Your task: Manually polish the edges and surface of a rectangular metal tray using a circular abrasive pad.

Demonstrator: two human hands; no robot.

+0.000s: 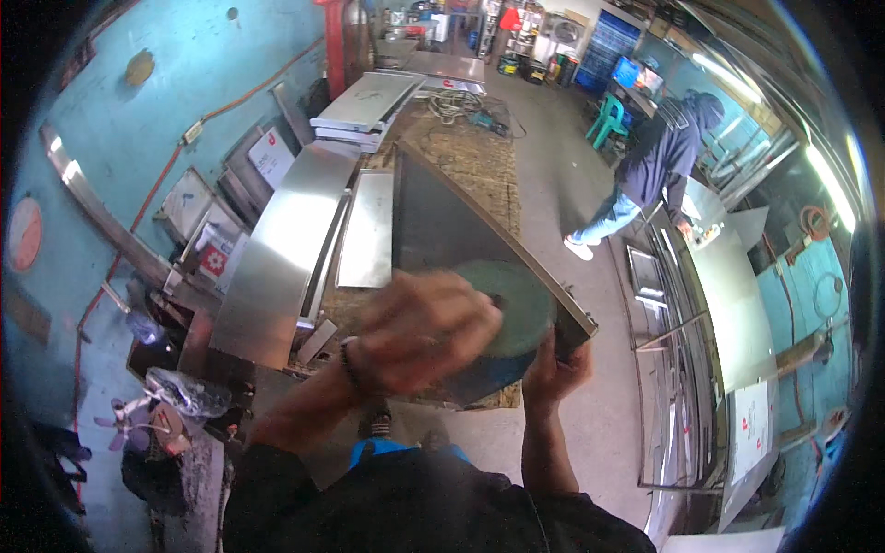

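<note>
A dark grey metal panel [438, 217] with a folded, brownish rim stands tilted in front of me, one pointed corner toward my right hand. My right hand [558, 369] grips that lower corner, thumb up along its edge. A round, dull green disc [524, 318] lies against the panel's lower part; its left side is hidden behind my left hand. My left hand [424, 323], blurred by motion, is closed with its fingertips together at the disc's middle. A small dark spot shows at the fingertips, too unclear to name.
A wooden workbench [493, 175] carries flat metal sheets [286, 230], stacked panels [364, 101] and a teal power tool [487, 122] with coiled cable. To the right, another person [659, 152] leans at a bench beside a rack of metal lengths [678, 369].
</note>
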